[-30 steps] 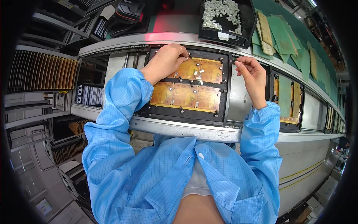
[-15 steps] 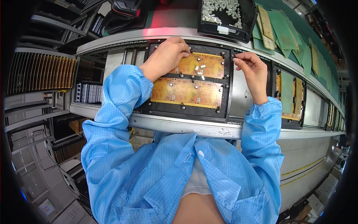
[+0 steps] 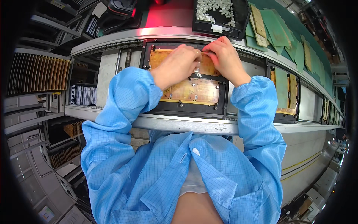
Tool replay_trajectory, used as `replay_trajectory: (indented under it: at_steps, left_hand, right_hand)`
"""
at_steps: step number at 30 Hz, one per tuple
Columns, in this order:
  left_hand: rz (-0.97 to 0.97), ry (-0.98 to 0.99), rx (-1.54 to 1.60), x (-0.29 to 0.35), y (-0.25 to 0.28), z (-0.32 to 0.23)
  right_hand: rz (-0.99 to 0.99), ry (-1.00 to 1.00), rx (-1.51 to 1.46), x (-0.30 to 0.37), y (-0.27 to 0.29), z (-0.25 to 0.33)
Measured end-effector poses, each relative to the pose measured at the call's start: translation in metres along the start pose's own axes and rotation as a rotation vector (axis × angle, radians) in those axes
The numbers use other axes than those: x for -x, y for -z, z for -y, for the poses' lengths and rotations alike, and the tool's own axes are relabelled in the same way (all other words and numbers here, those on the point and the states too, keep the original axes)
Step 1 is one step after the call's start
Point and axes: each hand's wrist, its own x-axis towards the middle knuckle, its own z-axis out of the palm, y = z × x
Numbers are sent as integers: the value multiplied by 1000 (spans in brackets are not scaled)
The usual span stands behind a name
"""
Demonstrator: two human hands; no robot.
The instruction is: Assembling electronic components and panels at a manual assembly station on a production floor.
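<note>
Amber circuit boards [image 3: 188, 91] lie in two rows inside a black carrier frame [image 3: 222, 106] in front of me. My left hand [image 3: 177, 64] is over the upper row, fingers curled, with its fingertips down at the board. Close to its right, my right hand [image 3: 225, 59] has thumb and index finger pinched together at the top of that row. Whatever either hand's fingers hold is hidden or too small to make out. A few small white connectors [image 3: 198, 72] lie loose just below the left fingertips, near the bar between the rows.
A black bin [image 3: 240, 20] holding many white connectors [image 3: 210, 8] stands beyond the rail. Green and tan sheets [image 3: 274, 28] lie to its right. Farther right on the conveyor is a second carrier [image 3: 285, 89]. A rack of upright boards [image 3: 41, 74] stands at left.
My right hand has moved left from beside the carrier to the upper boards. My left hand has shifted right along the upper row, so both hands are now close together.
</note>
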Motion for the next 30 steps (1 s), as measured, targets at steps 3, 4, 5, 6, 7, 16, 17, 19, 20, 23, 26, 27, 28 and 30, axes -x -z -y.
replay_trajectory:
  at_steps: [3,4,5,6,7,16,17,19,20,23,26,27,28,30]
  left_hand:
    - [-53,96,129,8,22,-8]
    - [-92,187,200,13,32,-13]
    - [-89,242,268,18,40,-16]
    - [-88,243,269,24,42,-12]
    - [-102,307,378,29,42,-8]
    - [-203,538,868,67,43,-3]
    - [-208,566,923,69,43,-3]
    - [-185,585,931,72,43,-4]
    - [-163,601,940,73,43,-4]
    - [-138,530,891,75,39,-1]
    - [-145,469,851,75,33,-2]
    - [-144,468,850,75,32,-3]
    - [-152,466,832,75,31,-5]
    - [-160,462,815,77,29,-10]
  right_hand:
    - [25,-27,-6,2,1,0]
    - [38,-45,-7,2,2,0]
    - [40,-48,-7,3,3,0]
    - [36,-52,-10,2,3,0]
    - [33,-57,-11,2,2,0]
    - [-11,-36,33,8,7,3]
    - [-10,-37,31,9,10,8]
    - [86,62,-35,14,16,22]
    - [162,97,-95,17,13,24]
    - [197,19,-149,27,7,35]
    - [179,-85,-256,34,3,36]
    - [178,-86,-256,36,4,37]
    - [173,-94,-256,39,5,38]
    - [168,-103,-254,45,9,37]
